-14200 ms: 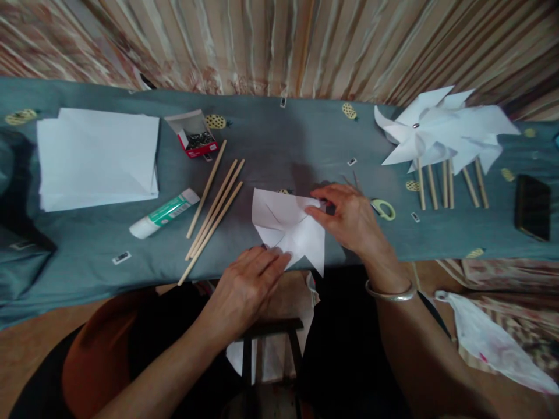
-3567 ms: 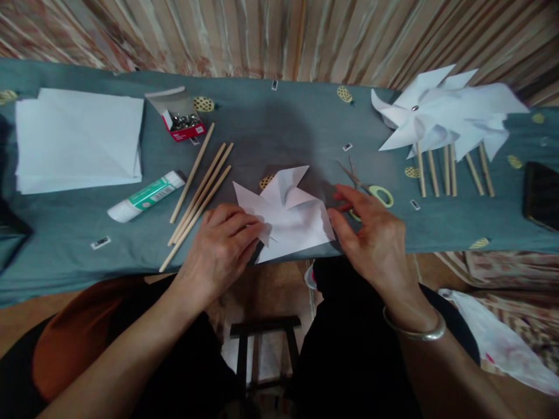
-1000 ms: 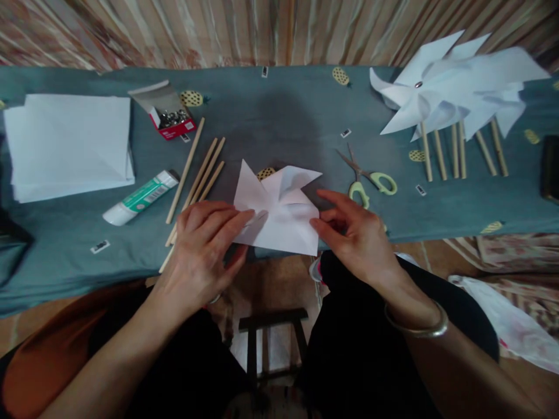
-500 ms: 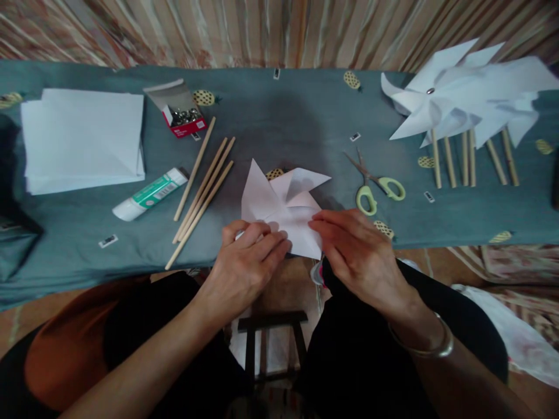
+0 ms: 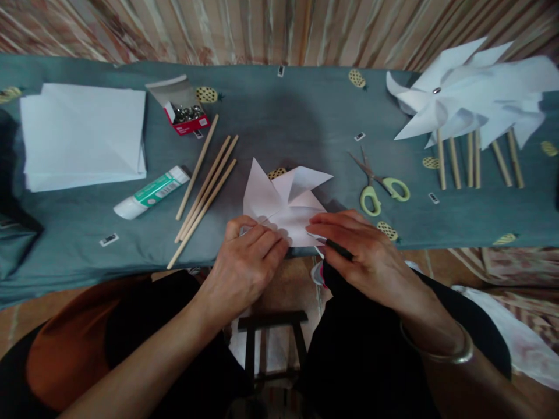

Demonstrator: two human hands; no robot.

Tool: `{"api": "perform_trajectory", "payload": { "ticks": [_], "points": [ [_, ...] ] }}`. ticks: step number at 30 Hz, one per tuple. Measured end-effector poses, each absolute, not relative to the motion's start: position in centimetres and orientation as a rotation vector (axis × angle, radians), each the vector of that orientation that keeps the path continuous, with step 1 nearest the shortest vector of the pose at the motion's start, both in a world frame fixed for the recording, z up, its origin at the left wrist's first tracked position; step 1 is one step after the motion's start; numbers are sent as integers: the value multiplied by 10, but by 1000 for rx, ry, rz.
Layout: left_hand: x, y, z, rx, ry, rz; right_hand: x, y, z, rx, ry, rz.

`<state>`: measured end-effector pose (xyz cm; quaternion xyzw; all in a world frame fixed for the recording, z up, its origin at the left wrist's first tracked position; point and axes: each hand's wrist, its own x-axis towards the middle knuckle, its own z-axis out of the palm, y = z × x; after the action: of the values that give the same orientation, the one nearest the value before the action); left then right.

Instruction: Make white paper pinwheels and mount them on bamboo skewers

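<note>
A white paper pinwheel (image 5: 286, 201) lies at the table's front edge, with pointed blades at its far side. My left hand (image 5: 248, 259) is closed on its near left part, curled fingertips pressing the paper around the middle. At the near right corner, my right hand (image 5: 367, 256) has its fingers on top of the paper and its thumb lower down. The corner bends downward between them. My fingers hide part of the near edge. Green-handled scissors (image 5: 379, 186) lie beyond my right hand, and several wooden sticks (image 5: 205, 192) beyond my left.
At the left are a stack of white paper (image 5: 85, 134), a glue tube (image 5: 151, 192) and an open red box of metal fasteners (image 5: 187, 116). Pinwheels on sticks (image 5: 471, 99) lie at the far right. A green cloth (image 5: 305, 116) covers the table; a dark stool (image 5: 273, 320) stands below.
My right thumb has moved away from the fingers, and the pinwheel's near right corner now bends down between them. My left hand stays pressed on the paper. The view has shifted slightly.
</note>
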<state>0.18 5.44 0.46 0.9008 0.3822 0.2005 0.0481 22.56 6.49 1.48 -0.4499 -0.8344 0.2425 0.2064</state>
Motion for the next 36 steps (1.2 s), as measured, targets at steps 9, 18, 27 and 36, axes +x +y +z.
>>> {"api": "perform_trajectory", "payload": {
  "ticks": [9,18,27,36],
  "points": [
    [0,54,-2,2719,1170,678,203,70,16,-1327,-2145,580],
    [-1,53,-1,2676,1169,682,187,74,6,-1443,-2166,364],
    [2,55,0,2656,1282,644,174,77,7,-1562,-2121,337],
    [4,59,-2,2631,1349,638,170,78,6,-1662,-2118,297]
  ]
}}
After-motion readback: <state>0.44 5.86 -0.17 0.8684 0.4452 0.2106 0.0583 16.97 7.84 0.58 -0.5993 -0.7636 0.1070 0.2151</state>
